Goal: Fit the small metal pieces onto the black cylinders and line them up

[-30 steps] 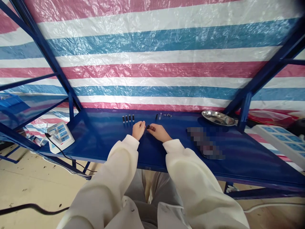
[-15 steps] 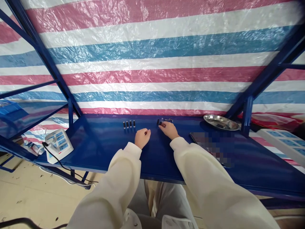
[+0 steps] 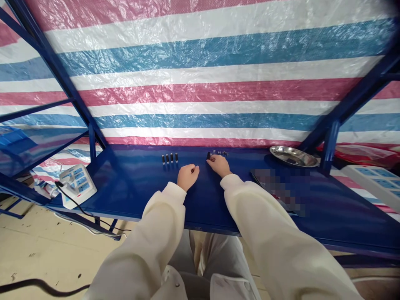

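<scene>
Both my arms, in cream sleeves, reach over a blue metal shelf (image 3: pixel 134 187). My left hand (image 3: pixel 187 176) rests on the shelf with its fingers curled in; nothing shows inside it. My right hand (image 3: pixel 219 164) reaches to the back, its fingertips pinched at a cluster of small dark and silver parts (image 3: pixel 217 153); what it grips is too small to name. A row of several small dark cylinders (image 3: pixel 169 158) stands upright just beyond my left hand.
A shiny metal dish (image 3: pixel 293 156) sits at the back right by a blue upright post (image 3: pixel 328 143). A white power strip (image 3: pixel 77 184) with a black cable lies at the shelf's left end. A striped tarp hangs behind. A blurred flat object (image 3: pixel 276 189) lies right of my right arm.
My right hand has left the spot beside my left hand and reached back to the cluster of small parts. My left hand has stayed curled in about the same place.
</scene>
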`<state>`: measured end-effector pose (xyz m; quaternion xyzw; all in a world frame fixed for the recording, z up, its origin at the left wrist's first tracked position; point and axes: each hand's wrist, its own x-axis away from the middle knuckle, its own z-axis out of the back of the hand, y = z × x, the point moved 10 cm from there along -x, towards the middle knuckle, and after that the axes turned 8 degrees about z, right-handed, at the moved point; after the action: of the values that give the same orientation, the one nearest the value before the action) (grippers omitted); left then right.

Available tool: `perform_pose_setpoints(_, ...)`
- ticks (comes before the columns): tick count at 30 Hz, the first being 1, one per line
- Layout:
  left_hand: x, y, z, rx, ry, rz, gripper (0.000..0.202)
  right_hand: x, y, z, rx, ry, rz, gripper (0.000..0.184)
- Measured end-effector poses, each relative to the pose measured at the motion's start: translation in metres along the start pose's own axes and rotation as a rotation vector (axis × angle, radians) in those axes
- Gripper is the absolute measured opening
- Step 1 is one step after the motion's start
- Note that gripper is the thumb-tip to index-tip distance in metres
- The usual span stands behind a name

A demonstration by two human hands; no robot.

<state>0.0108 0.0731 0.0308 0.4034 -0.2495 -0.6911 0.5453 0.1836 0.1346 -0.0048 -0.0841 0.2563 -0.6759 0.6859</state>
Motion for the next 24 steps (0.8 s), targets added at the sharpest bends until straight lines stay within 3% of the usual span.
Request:
perform_pose_setpoints(8,0.0,-0.001,0.001,0.003,-0.007,0.018,0.035,-0.001,0.0,-0.001,0.031,0.029,-0.006,0.014)
perform_pose_setpoints(14,-0.001,-0.001,0.002,-0.002,-0.01,0.028,0.036,-0.003,0.006,-0.005,-0.004,-0.021,-0.03,0.014)
perform_pose_setpoints(24,-0.001,-0.003,0.002,-0.019,0.0,0.036,0.035,0.003,0.019,0.008,-0.01,0.025,-0.143,0.02)
